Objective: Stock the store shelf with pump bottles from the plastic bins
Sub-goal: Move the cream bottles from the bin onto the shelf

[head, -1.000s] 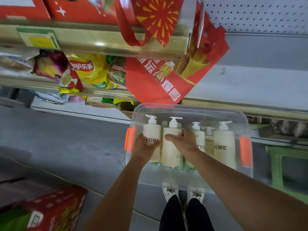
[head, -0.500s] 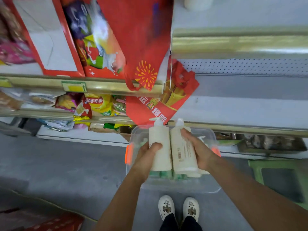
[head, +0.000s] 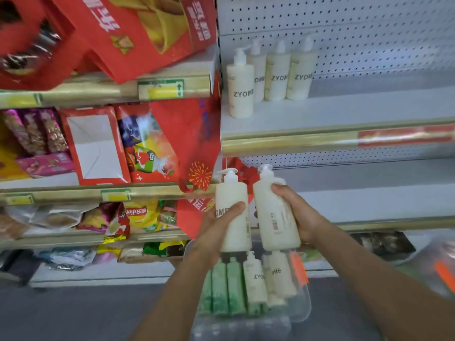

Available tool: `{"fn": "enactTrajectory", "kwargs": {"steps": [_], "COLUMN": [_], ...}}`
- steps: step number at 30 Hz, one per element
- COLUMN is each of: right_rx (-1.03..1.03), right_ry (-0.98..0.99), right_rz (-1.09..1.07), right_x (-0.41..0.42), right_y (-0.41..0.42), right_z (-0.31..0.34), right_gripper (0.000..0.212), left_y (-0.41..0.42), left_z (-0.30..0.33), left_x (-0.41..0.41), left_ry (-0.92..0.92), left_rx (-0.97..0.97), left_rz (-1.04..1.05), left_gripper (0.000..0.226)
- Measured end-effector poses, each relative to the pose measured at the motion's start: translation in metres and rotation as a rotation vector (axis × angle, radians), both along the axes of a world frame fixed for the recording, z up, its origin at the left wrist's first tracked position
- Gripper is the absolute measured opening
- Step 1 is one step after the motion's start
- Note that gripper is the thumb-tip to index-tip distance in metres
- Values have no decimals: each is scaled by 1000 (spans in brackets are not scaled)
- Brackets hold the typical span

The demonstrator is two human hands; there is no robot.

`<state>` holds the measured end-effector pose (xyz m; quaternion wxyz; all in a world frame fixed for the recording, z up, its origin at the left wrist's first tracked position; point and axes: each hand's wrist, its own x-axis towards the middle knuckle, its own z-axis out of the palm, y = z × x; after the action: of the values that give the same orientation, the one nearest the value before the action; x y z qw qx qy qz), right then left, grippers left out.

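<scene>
In the head view, two cream pump bottles are held up in front of the shelving, side by side and just apart. The left bottle (head: 232, 212) is gripped by the left hand (head: 216, 230), whose fingers are curled round its lower body with the thumb laid across the printed label. The right bottle (head: 274, 212) is gripped by the right hand (head: 299, 217), the fingers wrapped round its far side; its back label is turned toward the camera. Both bottles are upright, tilted slightly, with pumps uppermost, and are raised clear of the plastic bin (head: 301, 306) below.

On the upper shelf (head: 344, 112), four cream bottles (head: 268, 77) are already set at the left end: one stands forward and three are lined behind it against the pegboard. The rest of that shelf to the right shows bare.

In the bin, several more cream bottles (head: 268, 276) and a group of green bottles (head: 221, 289) are left; the exact count cannot be told, since the lower part of the picture is blurred.

The task is judged to be in an early-to-middle stage: a first group has been placed, two bottles are in transit, and a good share of the bin is yet to be emptied.
</scene>
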<state>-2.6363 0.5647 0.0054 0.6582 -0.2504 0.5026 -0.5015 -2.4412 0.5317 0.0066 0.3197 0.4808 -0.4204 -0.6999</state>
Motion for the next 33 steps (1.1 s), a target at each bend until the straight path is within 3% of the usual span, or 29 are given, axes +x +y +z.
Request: {"fn": "enactTrajectory", "kwargs": {"steps": [6,9,15,21,28,30,33], "right_rx": [-143,-202,-374,-444,-439,-441,-369], "right_ry": [205,269,480,723,777,769,767], "right_rz": [-176,-342,-537,-554,-604,-525,-221], "right_x": [-20,-33,-56,-65,-71,-78,-102], "right_y": [-19,-40,-88,-135,-171,-176,-175], "right_z": [68,101,156,173,142,141,143], "right_gripper": [62,66,67,71,79,86,103], "left_y": [-13,-28,-58,-90,-114,-116,-117], "left_z": [53,75,105,119,119,118,116], "left_x": [-14,-25,-46,-79,-102,-105,-108], "left_ry": [18,56,102,133,125,122,124], "left_rx": [-153,-212,-288,-312,-344,-344,-328], "left_rz": [-57,-84,-12,81,109,119,129], "left_gripper": [56,26,31,46,62,62,57]}}
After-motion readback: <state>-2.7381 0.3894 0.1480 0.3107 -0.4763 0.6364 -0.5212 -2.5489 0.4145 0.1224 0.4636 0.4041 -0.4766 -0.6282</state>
